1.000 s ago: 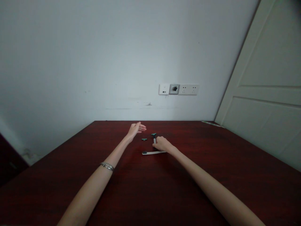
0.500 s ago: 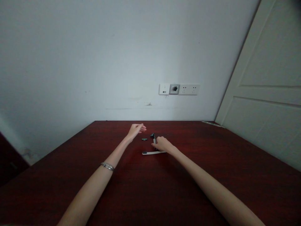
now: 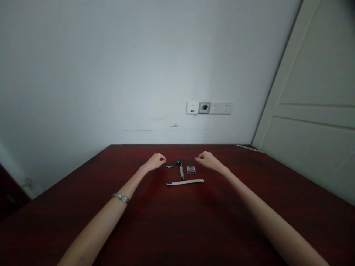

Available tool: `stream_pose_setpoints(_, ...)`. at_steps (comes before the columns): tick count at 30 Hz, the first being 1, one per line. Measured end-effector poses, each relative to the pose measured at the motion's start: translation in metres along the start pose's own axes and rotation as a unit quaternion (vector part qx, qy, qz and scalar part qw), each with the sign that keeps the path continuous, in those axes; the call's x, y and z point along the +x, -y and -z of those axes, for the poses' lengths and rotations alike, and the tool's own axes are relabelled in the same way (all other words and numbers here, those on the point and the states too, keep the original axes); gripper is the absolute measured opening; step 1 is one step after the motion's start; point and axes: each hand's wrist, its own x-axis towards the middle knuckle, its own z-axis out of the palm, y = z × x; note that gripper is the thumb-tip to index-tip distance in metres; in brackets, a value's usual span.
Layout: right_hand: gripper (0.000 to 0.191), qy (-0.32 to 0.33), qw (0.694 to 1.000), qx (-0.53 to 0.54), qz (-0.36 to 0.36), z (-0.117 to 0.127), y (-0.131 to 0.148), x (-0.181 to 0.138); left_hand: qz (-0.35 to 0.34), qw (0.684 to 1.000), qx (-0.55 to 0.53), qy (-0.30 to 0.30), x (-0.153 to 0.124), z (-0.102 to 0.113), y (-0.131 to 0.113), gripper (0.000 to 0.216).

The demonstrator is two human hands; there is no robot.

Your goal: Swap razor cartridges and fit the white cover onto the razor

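On the dark red table a razor (image 3: 181, 171) lies with its head pointing away from me. Left of it is a small green-and-black strip, seemingly a razor blade cartridge (image 3: 169, 167); to its right sits a small clear plastic case (image 3: 191, 170). A white toothbrush (image 3: 185, 182) with a dark bristle end stretches crosswise on the near side. My left hand (image 3: 155, 162) is beside the cartridge, fingers curled in and nothing visible in them. My right hand (image 3: 208, 161), loosely fisted and with nothing showing in it, is just right of the case, apart from it.
The table (image 3: 172, 225) meets a white wall (image 3: 138, 74) at its far edge. Wall sockets (image 3: 221, 108) sit above that edge. A pale panelled door (image 3: 313, 92) stands at the right, and a thin strip (image 3: 249, 148) lies at the far right corner.
My right hand has let go of the razor and moved right, uncovering the clear case and the toothbrush's right end. My left hand has drawn slightly nearer and its fingers have curled in.
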Motion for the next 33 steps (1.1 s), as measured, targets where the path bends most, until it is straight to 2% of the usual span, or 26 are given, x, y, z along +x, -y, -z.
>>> stream_pose_setpoints(6,0.034,0.008,0.999,0.034,-0.006,-0.003,-0.022,-0.008,-0.016,0.999,0.048,0.012,-0.005,-0.012,0.022,0.021)
stream_pose_setpoints(11,0.035,0.012,0.999,0.045,-0.005,-0.005,-0.021,-0.011,-0.038,0.994,0.101,0.025,-0.011,-0.018,0.019,0.028)
stream_pose_setpoints(20,0.035,0.021,0.998,0.060,0.006,-0.009,-0.016,-0.013,-0.054,0.992,0.112,0.015,-0.016,-0.024,0.016,0.026)
stream_pose_setpoints(25,0.041,0.013,0.997,0.064,0.029,-0.013,-0.016,-0.012,-0.068,0.991,0.118,0.010,-0.017,-0.026,0.017,0.025)
stream_pose_setpoints(30,0.029,-0.033,0.986,0.129,0.100,-0.019,-0.007,-0.011,-0.101,0.988,0.113,-0.003,-0.018,-0.022,0.000,0.025)
stream_pose_setpoints(33,0.029,-0.038,0.977,0.187,0.096,-0.024,0.004,-0.012,-0.143,0.983,0.113,-0.015,-0.020,-0.021,-0.020,0.026)
